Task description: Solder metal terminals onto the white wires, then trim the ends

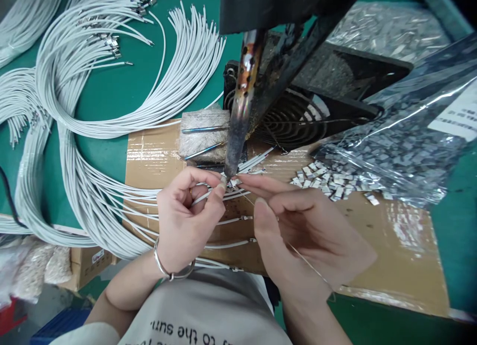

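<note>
My left hand (190,221) is closed, thumb and index finger pinching a white cable (201,197) near its end. That end lies right below the tip of a heat-stained soldering iron (242,92), which points down from above. At the tip sits a small metal connector (234,182); whether it touches the iron I cannot tell. My right hand (301,226) is closed around a thin solder wire (307,263), which runs through the fingers toward the tip. Its index fingertip is beside the connector. More cables with connectors (246,218) lie just below the hands.
Thick bundles of white cables (108,121) cover the left of the green table (201,82). A wrapped block with metal rods (204,131) and a black fan (298,119) stand behind the iron. Loose metal pieces (335,181) lie beside a clear plastic bag (406,136) on cardboard (395,270).
</note>
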Action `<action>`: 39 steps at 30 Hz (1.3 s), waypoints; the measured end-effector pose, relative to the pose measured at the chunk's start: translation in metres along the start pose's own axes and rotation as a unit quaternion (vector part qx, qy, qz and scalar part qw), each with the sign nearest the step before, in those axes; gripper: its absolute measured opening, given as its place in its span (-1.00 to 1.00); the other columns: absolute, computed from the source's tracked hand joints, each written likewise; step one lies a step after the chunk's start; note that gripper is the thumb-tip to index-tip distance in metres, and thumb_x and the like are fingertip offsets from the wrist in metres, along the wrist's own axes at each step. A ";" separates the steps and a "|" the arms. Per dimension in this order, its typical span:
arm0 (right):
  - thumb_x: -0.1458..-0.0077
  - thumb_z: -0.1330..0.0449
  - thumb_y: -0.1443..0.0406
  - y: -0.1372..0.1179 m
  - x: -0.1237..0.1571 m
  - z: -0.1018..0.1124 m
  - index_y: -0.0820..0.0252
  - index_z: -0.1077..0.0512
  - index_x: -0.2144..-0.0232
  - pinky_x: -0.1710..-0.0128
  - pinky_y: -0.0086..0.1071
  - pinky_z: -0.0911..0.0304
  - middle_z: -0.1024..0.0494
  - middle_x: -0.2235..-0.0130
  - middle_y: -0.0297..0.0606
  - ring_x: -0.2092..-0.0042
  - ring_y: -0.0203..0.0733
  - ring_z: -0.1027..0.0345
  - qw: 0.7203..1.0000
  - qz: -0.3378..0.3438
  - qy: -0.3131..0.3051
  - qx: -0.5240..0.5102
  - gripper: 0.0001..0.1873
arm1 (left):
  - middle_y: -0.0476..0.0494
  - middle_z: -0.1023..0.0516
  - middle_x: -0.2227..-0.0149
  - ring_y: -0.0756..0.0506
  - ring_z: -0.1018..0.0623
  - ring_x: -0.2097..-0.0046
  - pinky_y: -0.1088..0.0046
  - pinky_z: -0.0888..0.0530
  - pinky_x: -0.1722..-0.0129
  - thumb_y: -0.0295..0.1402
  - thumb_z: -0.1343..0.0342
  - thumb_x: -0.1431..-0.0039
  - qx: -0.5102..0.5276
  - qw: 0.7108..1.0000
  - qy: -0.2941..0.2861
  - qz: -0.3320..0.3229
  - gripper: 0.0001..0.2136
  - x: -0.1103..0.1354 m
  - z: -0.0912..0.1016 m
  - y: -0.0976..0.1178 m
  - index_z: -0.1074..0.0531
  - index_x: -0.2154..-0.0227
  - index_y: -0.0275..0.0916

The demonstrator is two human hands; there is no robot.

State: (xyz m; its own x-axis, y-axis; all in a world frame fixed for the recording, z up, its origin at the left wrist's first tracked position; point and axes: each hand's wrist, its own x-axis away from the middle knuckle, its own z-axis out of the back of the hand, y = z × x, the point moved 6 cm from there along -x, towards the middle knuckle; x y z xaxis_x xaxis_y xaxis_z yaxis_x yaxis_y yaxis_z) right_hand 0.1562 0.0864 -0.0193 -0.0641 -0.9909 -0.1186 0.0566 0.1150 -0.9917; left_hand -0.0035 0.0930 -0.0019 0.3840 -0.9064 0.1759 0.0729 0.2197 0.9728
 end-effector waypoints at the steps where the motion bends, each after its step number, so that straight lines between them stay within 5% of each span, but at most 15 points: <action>1: -0.18 -0.32 0.42 -0.001 0.000 0.000 0.03 -0.43 0.36 0.09 -0.14 -0.63 -0.74 0.04 -0.20 -0.01 0.05 -0.67 1.000 0.006 0.007 0.000 -0.81 | 0.00 -0.55 0.52 0.13 -0.34 0.59 0.70 -0.26 0.67 -0.55 -0.32 0.02 0.001 1.000 0.000 -0.001 -0.89 0.000 0.000 0.000 -0.51 0.51 -0.27; 8: -0.20 -0.28 0.47 -0.002 0.000 0.000 0.03 -0.45 0.36 -0.08 -0.13 -0.57 -0.75 0.06 -0.28 0.00 -0.02 -0.68 1.000 0.018 0.021 -0.002 -0.79 | 0.00 -0.56 0.53 0.12 -0.33 0.60 0.70 -0.23 0.69 -0.54 -0.34 -0.02 0.000 1.000 0.007 -0.013 -0.90 0.001 0.001 -0.002 -0.55 0.49 -0.25; 13: -0.14 -0.31 0.51 -0.001 0.001 0.001 0.07 -0.46 0.36 -0.13 -0.23 -0.52 -0.75 0.06 -0.32 -0.01 -0.10 -0.67 0.999 0.017 0.036 -0.021 -0.78 | -0.10 -0.67 0.39 0.09 -0.49 0.53 0.69 -0.39 0.60 -0.56 -0.37 -0.01 0.017 0.999 0.012 -0.035 -0.88 0.002 0.002 -0.002 -0.57 0.51 -0.26; 21: -0.15 -0.31 0.49 0.001 0.001 0.001 0.07 -0.46 0.36 0.05 -0.23 -0.58 -0.74 0.05 -0.25 0.00 -0.04 -0.68 1.000 0.009 0.016 -0.003 -0.79 | 0.06 -0.44 0.59 0.14 -0.19 0.65 0.66 -0.08 0.73 -0.47 -0.40 -0.04 0.004 1.000 0.006 -0.011 -0.88 0.001 0.002 -0.005 -0.55 0.47 -0.24; 39: -0.13 -0.31 0.50 -0.003 0.000 0.002 0.07 -0.46 0.35 0.03 -0.22 -0.58 -0.74 0.06 -0.25 0.02 -0.04 -0.68 1.000 0.021 0.019 -0.009 -0.78 | 0.07 -0.41 0.59 0.13 -0.19 0.61 0.65 -0.09 0.69 -0.51 -0.35 -0.06 0.002 1.000 -0.016 0.002 -0.88 0.001 0.001 -0.006 -0.52 0.45 -0.23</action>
State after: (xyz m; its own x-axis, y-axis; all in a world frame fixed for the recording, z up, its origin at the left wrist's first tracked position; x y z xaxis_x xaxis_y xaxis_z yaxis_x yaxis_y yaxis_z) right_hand 0.1577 0.0862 -0.0164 -0.1000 -0.9819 -0.1611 0.0420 0.1576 -0.9866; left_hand -0.0042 0.0902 -0.0075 0.3548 -0.9165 0.1847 0.0677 0.2222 0.9726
